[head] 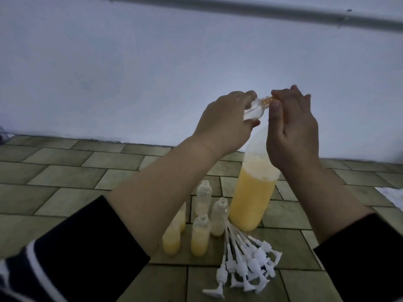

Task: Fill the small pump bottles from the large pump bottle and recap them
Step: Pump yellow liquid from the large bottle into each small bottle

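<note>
My left hand (222, 120) grips a small clear bottle (255, 110), tilted with its open neck pointing right. The neck meets the top of the large pump bottle (253, 197), which stands on the floor about half full of yellow liquid. My right hand (290, 127) is wrapped over that bottle's pump head, hiding it; thumb and fingertips close at the small bottle's mouth, where a bit of orange shows. Several uncapped small bottles (200, 235) stand in front, holding differing amounts of yellow liquid.
A pile of white pump caps (246, 262) with long dip tubes lies on the tiled floor (65, 182) right of the small bottles. A pale wall (152, 73) rises just behind. Some white material (392, 199) lies at the right edge.
</note>
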